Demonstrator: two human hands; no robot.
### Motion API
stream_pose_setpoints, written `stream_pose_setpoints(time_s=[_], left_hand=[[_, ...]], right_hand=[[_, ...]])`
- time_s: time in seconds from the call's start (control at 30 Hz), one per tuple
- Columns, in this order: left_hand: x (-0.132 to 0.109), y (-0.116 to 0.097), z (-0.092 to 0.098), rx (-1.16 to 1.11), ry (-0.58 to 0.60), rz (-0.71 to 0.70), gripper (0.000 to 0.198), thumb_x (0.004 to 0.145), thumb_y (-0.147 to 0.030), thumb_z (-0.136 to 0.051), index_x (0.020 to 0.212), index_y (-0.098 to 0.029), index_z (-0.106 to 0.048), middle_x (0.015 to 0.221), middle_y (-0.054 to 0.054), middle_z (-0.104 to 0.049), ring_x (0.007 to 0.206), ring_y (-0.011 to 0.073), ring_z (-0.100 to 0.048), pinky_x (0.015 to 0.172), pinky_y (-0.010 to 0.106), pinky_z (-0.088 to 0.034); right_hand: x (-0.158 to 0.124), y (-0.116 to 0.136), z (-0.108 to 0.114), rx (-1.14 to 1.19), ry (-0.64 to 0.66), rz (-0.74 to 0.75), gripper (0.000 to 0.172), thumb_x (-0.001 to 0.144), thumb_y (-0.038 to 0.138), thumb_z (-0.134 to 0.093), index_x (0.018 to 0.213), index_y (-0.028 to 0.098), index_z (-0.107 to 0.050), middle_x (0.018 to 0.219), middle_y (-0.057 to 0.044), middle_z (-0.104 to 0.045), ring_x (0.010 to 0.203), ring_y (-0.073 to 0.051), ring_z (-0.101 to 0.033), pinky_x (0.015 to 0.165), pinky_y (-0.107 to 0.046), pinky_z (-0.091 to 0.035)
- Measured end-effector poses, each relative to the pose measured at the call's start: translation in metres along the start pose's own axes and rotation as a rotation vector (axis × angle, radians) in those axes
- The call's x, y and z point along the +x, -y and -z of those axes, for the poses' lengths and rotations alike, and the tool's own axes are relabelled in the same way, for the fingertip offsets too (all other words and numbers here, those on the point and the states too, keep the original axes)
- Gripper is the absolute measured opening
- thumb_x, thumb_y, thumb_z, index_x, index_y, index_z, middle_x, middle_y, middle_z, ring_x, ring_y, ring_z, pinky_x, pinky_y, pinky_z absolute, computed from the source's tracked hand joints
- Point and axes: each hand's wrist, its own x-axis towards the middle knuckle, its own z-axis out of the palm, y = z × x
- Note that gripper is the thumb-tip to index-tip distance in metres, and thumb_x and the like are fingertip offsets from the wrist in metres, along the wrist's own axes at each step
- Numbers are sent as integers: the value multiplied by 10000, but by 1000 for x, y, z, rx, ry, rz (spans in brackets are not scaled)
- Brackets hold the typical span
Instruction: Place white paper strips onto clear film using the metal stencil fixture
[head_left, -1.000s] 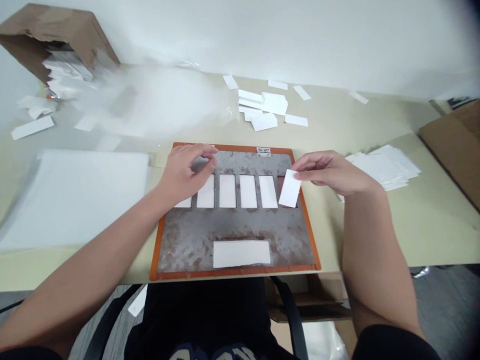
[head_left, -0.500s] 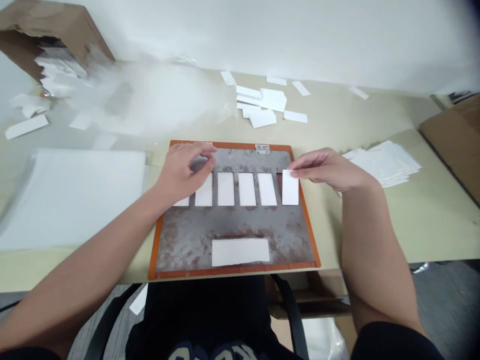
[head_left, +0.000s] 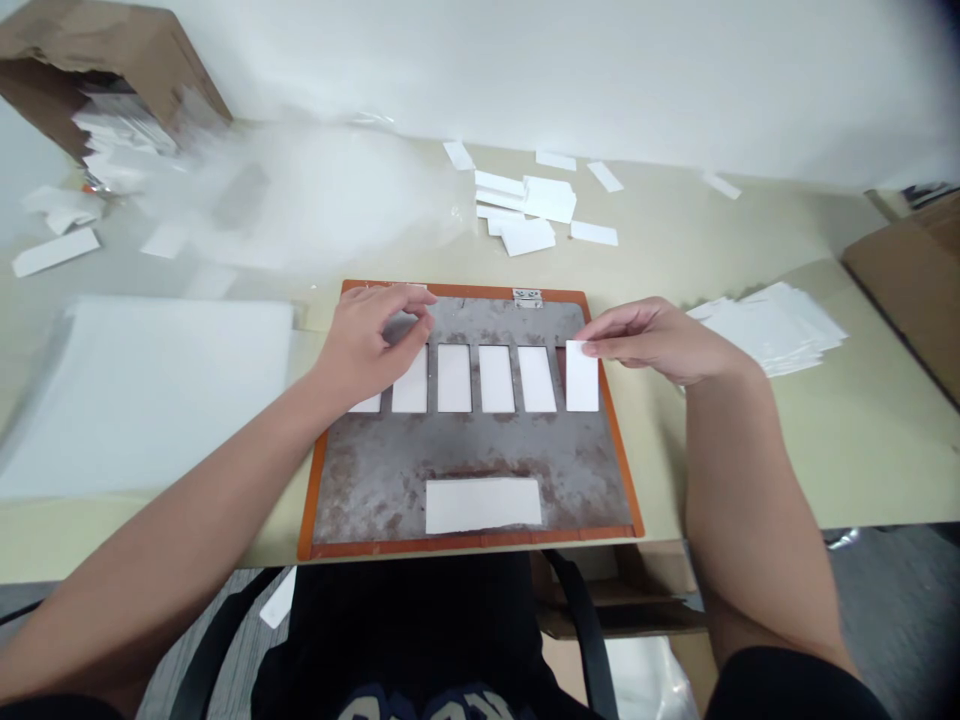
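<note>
a long white rectangular card [head_left: 484, 505] is laid low on a rust-stained grey metal plate framed in orange [head_left: 375, 470]. above it, the left hand [head_left: 371, 335] is loosely curled over the plate's upper part, with nothing visibly held. the right hand [head_left: 652, 340] is nearly closed, a white card [head_left: 583, 378] being pinched at its top edge by the fingertips [head_left: 592, 347] and squared over the rightmost window, beside five other carded windows. a loose stack of white cards [head_left: 772, 330] is placed just beyond that hand; scattered white cards [head_left: 525, 205] and a torn cardboard box [head_left: 97, 50] are seen farther off.
</note>
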Motion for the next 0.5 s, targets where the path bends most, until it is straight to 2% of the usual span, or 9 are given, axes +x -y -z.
stream_pose_setpoints(time_s=[0.27, 0.5], left_hand=[[0, 0, 0, -2, -5, -7, 126, 906, -252, -611, 1003, -288, -683, 883, -21, -789, 888, 207, -756, 897, 402, -574], [-1, 1, -1, 10, -3, -4, 123, 904, -266, -608, 999, -282, -685, 896, -17, -791, 893, 208, -757, 904, 398, -572]], right_hand=[[-1, 1, 0, -30, 2, -26, 291, 623, 486, -855, 816, 274, -805, 758, -18, -697, 579, -97, -447, 478, -259, -280], [-1, 3, -1, -28, 55, 12, 334, 642, 517, -838, 832, 247, -787, 804, -24, -721, 561, -77, -442, 483, -250, -295]])
